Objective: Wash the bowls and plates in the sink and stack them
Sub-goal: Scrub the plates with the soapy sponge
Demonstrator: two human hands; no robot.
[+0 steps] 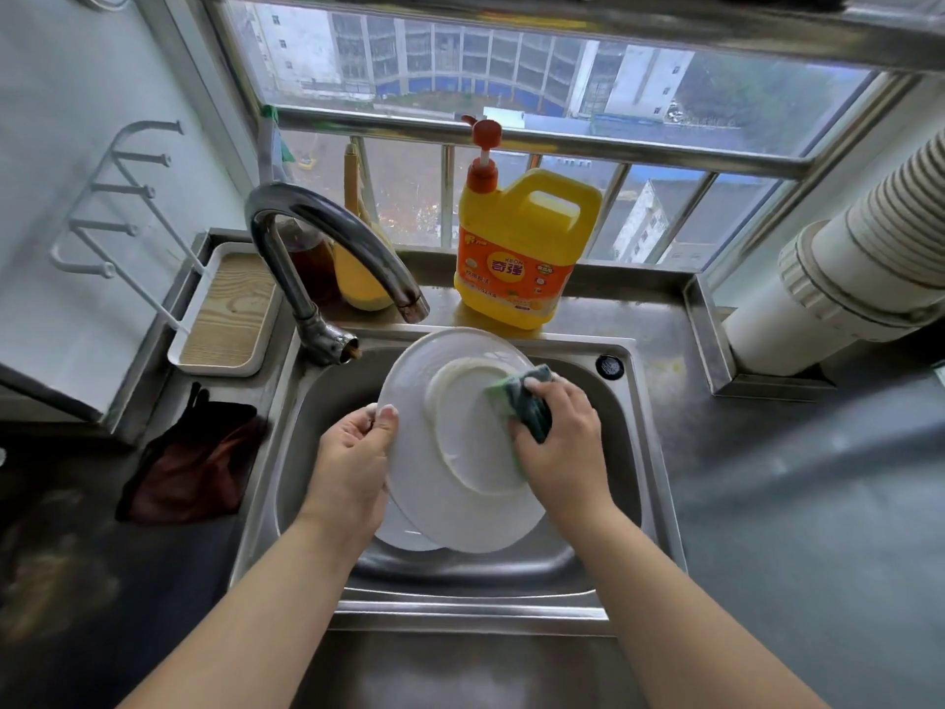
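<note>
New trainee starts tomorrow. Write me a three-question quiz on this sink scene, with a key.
1. True or false: the left hand grips the white plate by its rim.
2. What does the right hand press on the plate? A) a cloth B) a green sponge C) a brush
3. Fill in: the yellow detergent bottle stands on the ledge behind the ____.

Key: 1 true; 2 B; 3 sink. The plate is turned underside up, its foot ring showing. Another plate lies beneath it.
</note>
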